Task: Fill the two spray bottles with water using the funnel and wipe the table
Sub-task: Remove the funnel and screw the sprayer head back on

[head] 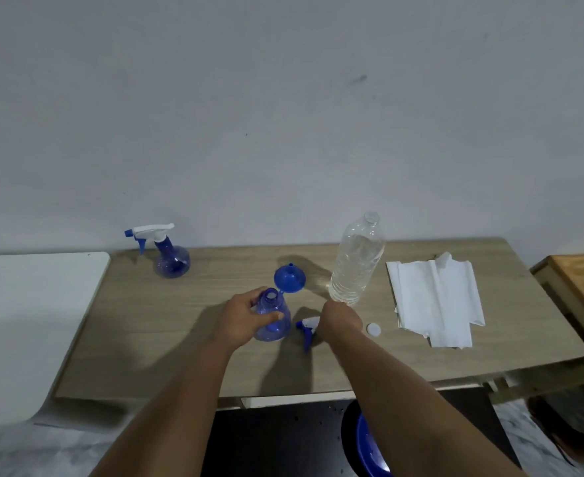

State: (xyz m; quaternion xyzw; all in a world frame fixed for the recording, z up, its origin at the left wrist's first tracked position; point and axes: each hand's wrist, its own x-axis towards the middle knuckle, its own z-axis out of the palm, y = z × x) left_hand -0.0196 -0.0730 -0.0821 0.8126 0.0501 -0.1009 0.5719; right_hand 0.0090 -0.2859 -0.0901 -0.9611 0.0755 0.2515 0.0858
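An open blue spray bottle (272, 321) stands near the table's middle, and my left hand (240, 316) grips its body. Its white-and-blue spray head (307, 330) lies on the table just to the right, under my right hand (340, 320), which closes on it. A blue funnel (289, 277) lies upside down behind the open bottle. A second blue spray bottle (171, 258) with its spray head on stands at the back left. A clear water bottle (356, 261) without its cap stands behind my right hand. Its white cap (373, 329) lies beside my right wrist.
A stack of white paper towels (436, 299) lies on the right part of the wooden table (153, 321). A white surface (25, 321) adjoins on the left, an orange-brown table (583, 284) on the right. A blue basin (369, 449) sits on the floor below.
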